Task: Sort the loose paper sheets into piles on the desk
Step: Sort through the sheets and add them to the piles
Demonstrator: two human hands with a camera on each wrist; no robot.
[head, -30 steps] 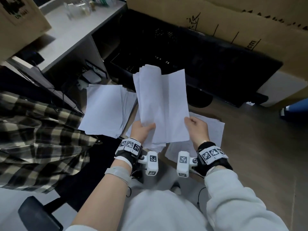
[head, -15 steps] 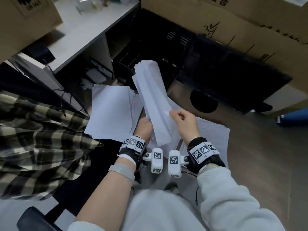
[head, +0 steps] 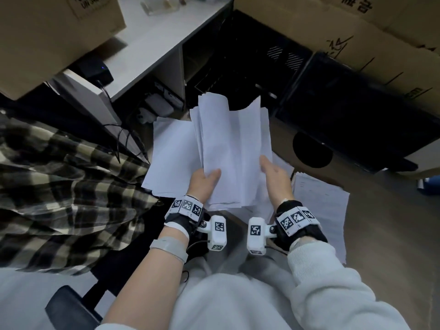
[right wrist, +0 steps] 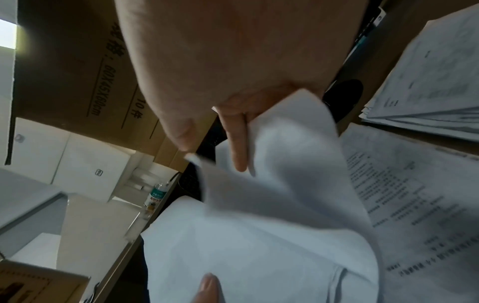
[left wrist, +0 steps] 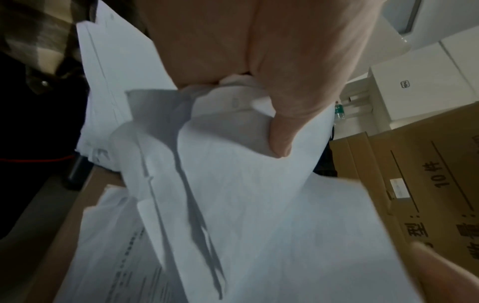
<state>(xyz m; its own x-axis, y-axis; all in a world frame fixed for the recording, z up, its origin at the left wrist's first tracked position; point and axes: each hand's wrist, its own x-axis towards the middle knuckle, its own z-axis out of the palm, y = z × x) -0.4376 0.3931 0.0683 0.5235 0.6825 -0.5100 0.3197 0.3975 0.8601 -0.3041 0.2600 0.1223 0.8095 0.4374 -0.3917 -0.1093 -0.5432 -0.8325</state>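
Head view: I hold a sheaf of paper sheets (head: 232, 148).
My left hand (head: 202, 185) grips its near-left corner; my right hand's (head: 276, 179) fingers pinch one sheet's right edge.

White sheets (head: 228, 151), plaid shirt (head: 59, 186), brown boxes (head: 345, 25).

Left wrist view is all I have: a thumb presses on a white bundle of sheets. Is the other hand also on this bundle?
Observer: Yes. In the head view the right hand holds the right edge of the bundle, opposite the left hand.
Operator: Does it take the whole bundle?
Observer: No. The right wrist view shows its fingers against one curling sheet, apart from the rest.
Operator: Where are the piles?
Observer: A blank pile lies left of the bundle, and a printed pile lies right of it.
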